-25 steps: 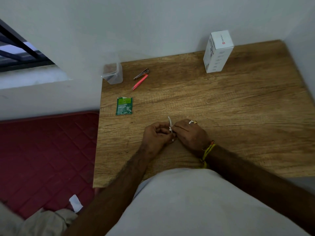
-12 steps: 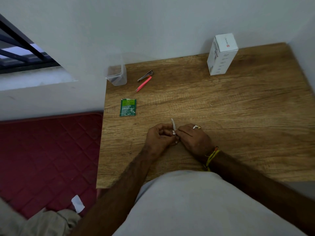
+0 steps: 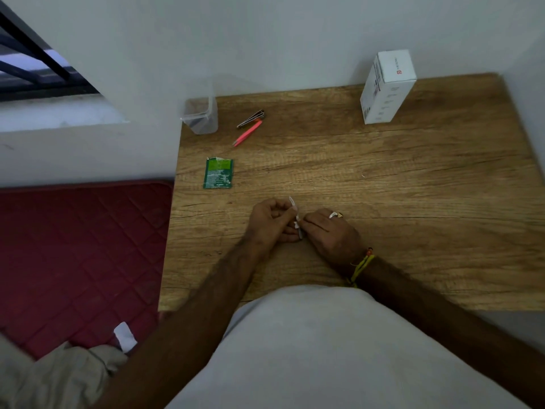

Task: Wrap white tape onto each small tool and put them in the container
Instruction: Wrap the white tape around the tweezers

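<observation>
Left hand [image 3: 269, 224] and right hand [image 3: 330, 231], at centre frame, both pinch a small tool [image 3: 298, 224] partly wrapped in white tape [image 3: 292, 202]; the clear container [image 3: 200, 116] stands upper left on the table [image 3: 413, 202].

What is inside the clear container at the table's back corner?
The container stands open near the wall. Something brownish shows near its top, too blurred to name. No tool is plainly visible inside; its bottom is unclear.

On the counter [image 3: 413, 202], the container [image 3: 200, 116] stands at the far left corner against the wall. Just right of the container lie the clippers [image 3: 251, 118] and, touching them on the near side, the tweezers [image 3: 247, 133]; the packet [image 3: 218, 173] lies nearer than the container, the box [image 3: 386, 88] far to its right. Both hands [image 3: 300, 228] meet well nearer, right of the packet.
</observation>
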### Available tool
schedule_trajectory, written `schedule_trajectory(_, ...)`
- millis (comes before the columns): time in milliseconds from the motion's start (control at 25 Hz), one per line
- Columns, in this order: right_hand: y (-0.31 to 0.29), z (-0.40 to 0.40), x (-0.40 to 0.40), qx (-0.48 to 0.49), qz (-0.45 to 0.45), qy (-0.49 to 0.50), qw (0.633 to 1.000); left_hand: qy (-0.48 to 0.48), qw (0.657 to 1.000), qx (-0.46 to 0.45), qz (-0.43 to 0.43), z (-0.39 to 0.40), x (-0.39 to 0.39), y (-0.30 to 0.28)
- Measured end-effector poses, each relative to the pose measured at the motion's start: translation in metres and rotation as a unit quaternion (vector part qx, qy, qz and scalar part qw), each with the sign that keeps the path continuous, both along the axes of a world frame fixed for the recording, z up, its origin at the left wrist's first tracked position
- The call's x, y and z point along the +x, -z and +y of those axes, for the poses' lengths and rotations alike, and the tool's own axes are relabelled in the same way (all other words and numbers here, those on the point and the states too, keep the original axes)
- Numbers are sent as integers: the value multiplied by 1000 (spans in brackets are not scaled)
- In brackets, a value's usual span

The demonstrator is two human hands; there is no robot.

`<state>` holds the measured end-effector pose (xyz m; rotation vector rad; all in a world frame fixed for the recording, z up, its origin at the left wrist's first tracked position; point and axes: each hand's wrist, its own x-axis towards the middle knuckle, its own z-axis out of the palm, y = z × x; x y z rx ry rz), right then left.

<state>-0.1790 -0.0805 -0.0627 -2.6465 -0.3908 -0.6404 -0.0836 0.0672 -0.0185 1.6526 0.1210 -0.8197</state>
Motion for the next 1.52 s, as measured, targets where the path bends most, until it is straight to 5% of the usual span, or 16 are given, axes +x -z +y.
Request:
schedule_trajectory(1080, -16, -3, -19, -109, -34, -66, 991, -20, 998, 28, -46, -3, -6, -2)
schedule_trajectory(1160, -14, -4, -20, -56, -16, -13, 998, -28, 999, 13, -44, -4, -8, -5)
schedule_trajectory(1240, -14, 0, -16, 99, 20, 95, 990, -33, 999, 4, -40, -3, -10, -7)
schedule_trajectory(1360, -19, 3, -2, 325, 59, 198, 923, -32, 999, -21, -12, -2, -14, -6)
schedule_trajectory(1520, -23, 0, 13, 407, 74, 231, 880, 2, 997, -75, -4, -4, -23, -3)
